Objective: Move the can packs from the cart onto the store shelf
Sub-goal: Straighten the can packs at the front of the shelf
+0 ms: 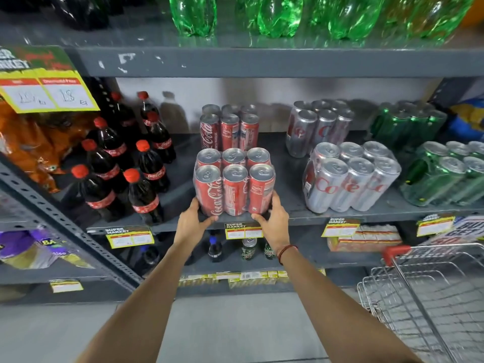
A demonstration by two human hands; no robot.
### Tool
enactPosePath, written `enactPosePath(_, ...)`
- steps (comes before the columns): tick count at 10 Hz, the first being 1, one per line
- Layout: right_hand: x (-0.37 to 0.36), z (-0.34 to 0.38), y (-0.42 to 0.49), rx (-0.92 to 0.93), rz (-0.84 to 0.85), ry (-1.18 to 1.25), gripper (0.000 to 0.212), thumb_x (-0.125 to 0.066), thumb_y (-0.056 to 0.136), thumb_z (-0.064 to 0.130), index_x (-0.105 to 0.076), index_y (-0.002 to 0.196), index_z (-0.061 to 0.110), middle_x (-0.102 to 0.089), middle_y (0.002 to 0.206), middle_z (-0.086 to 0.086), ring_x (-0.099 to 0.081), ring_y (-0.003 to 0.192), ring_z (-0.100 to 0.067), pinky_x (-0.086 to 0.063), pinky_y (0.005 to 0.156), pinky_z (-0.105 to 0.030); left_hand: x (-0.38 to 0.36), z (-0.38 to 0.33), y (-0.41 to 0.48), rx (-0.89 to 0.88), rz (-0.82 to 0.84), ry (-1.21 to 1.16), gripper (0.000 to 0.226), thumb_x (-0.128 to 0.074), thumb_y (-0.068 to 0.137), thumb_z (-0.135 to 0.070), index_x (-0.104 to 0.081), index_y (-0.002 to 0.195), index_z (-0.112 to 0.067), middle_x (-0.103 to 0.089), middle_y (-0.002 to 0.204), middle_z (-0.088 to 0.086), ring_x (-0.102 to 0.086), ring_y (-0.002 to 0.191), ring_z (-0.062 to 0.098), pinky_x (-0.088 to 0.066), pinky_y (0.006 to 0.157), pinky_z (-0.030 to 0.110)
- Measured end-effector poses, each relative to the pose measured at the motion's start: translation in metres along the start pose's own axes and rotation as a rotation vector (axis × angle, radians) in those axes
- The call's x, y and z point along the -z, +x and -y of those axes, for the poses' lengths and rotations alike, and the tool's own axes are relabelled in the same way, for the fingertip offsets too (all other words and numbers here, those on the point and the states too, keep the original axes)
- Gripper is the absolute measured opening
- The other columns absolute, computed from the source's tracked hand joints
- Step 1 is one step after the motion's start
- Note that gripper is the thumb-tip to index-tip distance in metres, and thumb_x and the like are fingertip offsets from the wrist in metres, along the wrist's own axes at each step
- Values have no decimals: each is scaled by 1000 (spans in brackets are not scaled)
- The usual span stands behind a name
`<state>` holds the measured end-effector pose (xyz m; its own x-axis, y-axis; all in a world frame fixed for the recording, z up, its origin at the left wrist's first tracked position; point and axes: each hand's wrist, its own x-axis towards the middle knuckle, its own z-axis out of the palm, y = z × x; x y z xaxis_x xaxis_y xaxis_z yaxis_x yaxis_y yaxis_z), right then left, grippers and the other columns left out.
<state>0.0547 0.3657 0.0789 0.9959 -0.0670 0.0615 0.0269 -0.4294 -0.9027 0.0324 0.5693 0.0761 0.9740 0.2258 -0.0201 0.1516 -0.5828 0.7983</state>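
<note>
A shrink-wrapped pack of red cola cans stands at the front edge of the grey store shelf. My left hand grips its lower left corner and my right hand grips its lower right corner. Another red can pack stands right behind it. To the right on the same shelf are two silver can packs and green can packs. The wire cart is at the lower right, and no packs show in its visible part.
Cola bottles with red caps stand to the left of the red packs. Green bottles fill the shelf above. A slanted shelf post crosses the lower left. Price tags hang along the shelf edge. Bottles and cartons sit on the shelf below.
</note>
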Motion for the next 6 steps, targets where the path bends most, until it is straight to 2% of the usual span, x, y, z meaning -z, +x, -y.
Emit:
enactPosePath(2, 3, -2, 0, -30, 24, -15, 78, -74, 73, 7, -34, 140, 14, -61, 123, -13, -57, 113, -26, -45, 103, -45, 0, -4, -8, 5, -32, 30, 57, -73, 76, -27, -47, 123, -9, -68, 109, 8, -62, 98, 27, -46, 73, 29)
enactPosePath(5, 11, 5, -5, -25, 99, -51, 70, -72, 76, 11, -35, 136, 11, -57, 129, -13, -53, 121, -27, -42, 106, -45, 0, -15, -17, 59, -31, 69, 58, -70, 78, -26, -42, 127, -9, -63, 119, 11, -58, 107, 29, -48, 81, 36)
enactPosePath(6, 25, 13, -17, 48, 57, -134, 63, -70, 80, 19, -40, 134, 9, -53, 129, -12, -47, 123, -25, -39, 107, -39, -2, -27, -30, 82, -156, 101, 62, -69, 79, -26, -41, 131, -8, -57, 127, 12, -53, 117, 31, -45, 89, 40)
